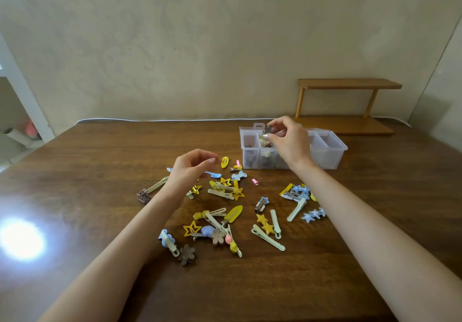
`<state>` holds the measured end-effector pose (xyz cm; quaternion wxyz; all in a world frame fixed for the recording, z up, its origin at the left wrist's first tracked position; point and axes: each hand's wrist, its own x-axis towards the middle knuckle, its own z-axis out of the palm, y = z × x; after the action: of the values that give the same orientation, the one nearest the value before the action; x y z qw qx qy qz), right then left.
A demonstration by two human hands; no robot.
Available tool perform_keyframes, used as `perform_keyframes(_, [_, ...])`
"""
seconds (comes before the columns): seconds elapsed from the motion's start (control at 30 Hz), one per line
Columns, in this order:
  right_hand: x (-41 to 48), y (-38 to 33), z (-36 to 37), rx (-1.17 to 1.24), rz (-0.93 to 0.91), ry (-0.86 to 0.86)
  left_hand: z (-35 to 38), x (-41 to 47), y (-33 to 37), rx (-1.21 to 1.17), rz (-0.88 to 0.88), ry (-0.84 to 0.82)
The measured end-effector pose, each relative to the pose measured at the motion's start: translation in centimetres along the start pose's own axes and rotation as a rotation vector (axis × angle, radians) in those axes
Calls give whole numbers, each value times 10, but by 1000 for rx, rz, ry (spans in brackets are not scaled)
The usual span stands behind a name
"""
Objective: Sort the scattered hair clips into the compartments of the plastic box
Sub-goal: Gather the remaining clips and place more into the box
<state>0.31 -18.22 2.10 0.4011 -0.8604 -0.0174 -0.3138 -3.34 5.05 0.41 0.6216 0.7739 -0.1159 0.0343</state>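
The plastic box (330,157) lies with its long axis running left to right, open side up. Over its second compartment from the left, the right hand (290,139) arches wrist-high, fingertips pinching a small brown flower clip (268,129); I can't tell which way the clip points. In front of the box and to its left, the left hand (190,169) hovers palm-down, loosely curled and holding nothing, above the scattered clips (225,211).

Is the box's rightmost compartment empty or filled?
Empty, it seems: the rightmost compartment shows only clear plastic, unlike the leftmost one, which holds dark clips.
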Motion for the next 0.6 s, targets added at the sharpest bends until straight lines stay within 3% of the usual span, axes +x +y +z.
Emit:
perform_keyframes(0.37, [8,17,-18,63,22,19,5,-2,1,23,1,-19])
perform_keyframes(0.6, [14,37,-41,-26,28,22,14,-5,1,53,19,-95])
